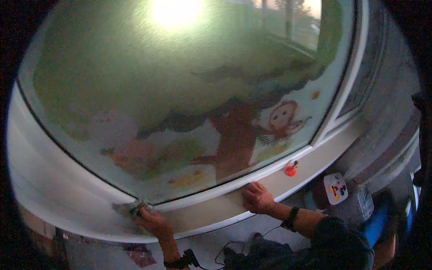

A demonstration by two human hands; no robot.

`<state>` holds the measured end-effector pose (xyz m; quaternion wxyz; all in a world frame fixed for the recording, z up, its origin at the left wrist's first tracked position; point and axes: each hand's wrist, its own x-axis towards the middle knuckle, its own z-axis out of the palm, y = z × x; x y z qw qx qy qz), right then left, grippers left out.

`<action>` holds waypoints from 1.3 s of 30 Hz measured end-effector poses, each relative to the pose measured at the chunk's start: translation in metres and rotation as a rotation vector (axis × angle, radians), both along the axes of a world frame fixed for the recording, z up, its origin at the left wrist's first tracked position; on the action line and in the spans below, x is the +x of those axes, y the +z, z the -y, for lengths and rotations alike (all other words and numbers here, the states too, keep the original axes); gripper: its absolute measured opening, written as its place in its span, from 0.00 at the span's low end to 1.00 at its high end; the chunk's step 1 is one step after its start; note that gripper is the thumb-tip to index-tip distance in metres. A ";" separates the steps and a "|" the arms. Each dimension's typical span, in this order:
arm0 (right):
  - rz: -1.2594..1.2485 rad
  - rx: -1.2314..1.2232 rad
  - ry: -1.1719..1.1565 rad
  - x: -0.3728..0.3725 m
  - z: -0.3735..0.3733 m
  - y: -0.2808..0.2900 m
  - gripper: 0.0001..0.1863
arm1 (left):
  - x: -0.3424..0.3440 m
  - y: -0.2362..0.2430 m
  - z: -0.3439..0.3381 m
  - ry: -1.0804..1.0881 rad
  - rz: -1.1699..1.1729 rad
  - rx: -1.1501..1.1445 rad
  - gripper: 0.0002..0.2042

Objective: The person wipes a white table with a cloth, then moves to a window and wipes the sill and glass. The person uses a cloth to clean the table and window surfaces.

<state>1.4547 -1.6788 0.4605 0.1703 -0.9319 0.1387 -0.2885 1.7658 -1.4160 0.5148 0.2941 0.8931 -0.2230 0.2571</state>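
Grey cloth [128,208] in left hand [154,222], well left of right hand [258,198].

Greyish cloth [129,208]; white frame [270,169]; green-brown pane [189,90], monkey pattern.

Dim, grainy; white glare [176,11] high on glass pane [135,72]; window frame [216,191] bowed by lens; corners black.

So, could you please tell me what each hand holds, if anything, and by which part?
The left hand holds apparently a greyish cloth by its bunched right end; the right hand, on the windowsill, shows nothing held.
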 end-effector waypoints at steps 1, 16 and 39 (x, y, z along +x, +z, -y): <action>-0.013 -0.017 -0.007 0.000 -0.002 0.004 0.16 | 0.002 0.000 0.000 0.027 0.054 0.015 0.23; -0.045 -0.057 0.032 0.003 -0.002 0.032 0.14 | -0.039 0.072 0.022 -0.163 -0.522 -0.351 0.33; 0.907 -0.119 -0.098 0.058 0.004 0.273 0.26 | -0.139 0.147 0.108 -1.125 -0.361 -0.491 0.22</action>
